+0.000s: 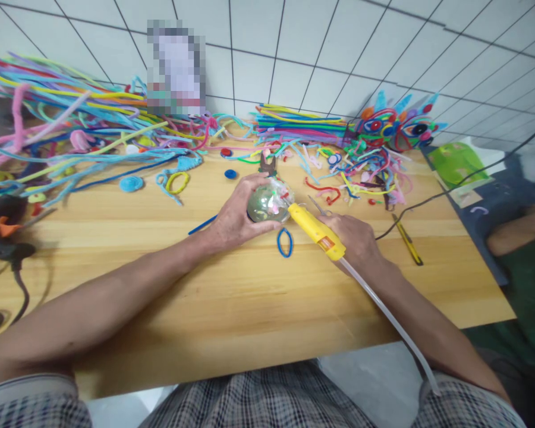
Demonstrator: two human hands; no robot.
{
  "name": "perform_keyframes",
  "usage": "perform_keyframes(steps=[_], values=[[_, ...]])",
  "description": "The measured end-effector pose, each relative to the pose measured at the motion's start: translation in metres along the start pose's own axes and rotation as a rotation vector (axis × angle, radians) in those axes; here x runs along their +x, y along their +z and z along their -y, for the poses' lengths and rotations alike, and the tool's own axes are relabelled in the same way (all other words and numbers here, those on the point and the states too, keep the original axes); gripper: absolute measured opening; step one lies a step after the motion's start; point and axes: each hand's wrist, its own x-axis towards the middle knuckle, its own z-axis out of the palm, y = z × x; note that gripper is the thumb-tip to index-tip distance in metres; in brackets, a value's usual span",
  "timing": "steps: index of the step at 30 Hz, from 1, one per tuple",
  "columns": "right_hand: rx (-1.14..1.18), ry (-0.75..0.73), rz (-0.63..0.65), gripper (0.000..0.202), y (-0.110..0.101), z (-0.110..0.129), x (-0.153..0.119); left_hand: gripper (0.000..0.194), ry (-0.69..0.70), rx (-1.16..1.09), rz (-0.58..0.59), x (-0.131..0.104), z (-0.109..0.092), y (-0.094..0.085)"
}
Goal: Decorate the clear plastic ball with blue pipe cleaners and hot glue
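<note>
My left hand (238, 214) wraps round the side of a clear, rounded object (264, 204) with small coloured bits on it. My right hand (350, 235) grips a yellow glue gun (316, 230), whose nozzle points at the clear object's right side. A clear glue stick (383, 309) trails from the gun's back end. A thin metal tip (316, 205) shows beside my right fingers; what it belongs to is unclear. Dark-jawed pliers (267, 163) lie just behind the clear object. On the wood in front is a blue pipe-cleaner loop (285, 242).
Pipe cleaners (93, 128) heap at the left and back. A black tool (4, 226) with a cord is at the left. A yellow cutter (408, 241) lies right, near a black cable (450, 189). Another person's arm (521, 229) shows beyond the table's right edge.
</note>
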Motion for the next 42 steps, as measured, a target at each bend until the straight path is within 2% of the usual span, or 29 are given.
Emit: perform_keyframes(steps=[6, 13, 21, 38, 42], values=[[-0.002, 0.058, 0.043, 0.032, -0.003, -0.006, -0.003, 0.087, -0.048, -0.014, 0.018, 0.000, 0.003, -0.002], [0.033, 0.008, 0.059, 0.030, -0.006, -0.009, -0.001, 0.086, -0.024, -0.049, 0.026, 0.000, 0.002, -0.002], [0.047, 0.039, 0.082, 0.032, -0.005, -0.006, -0.002, 0.087, 0.016, -0.014, 0.044, 0.000, 0.002, -0.002], [-0.041, -0.015, -0.008, 0.024, -0.002, 0.001, -0.001, 0.085, 0.027, 0.001, 0.029, 0.000, 0.001, -0.002], [-0.029, 0.016, 0.002, 0.026, -0.001, 0.002, -0.002, 0.084, 0.012, -0.014, 0.014, 0.000, 0.001, 0.000]])
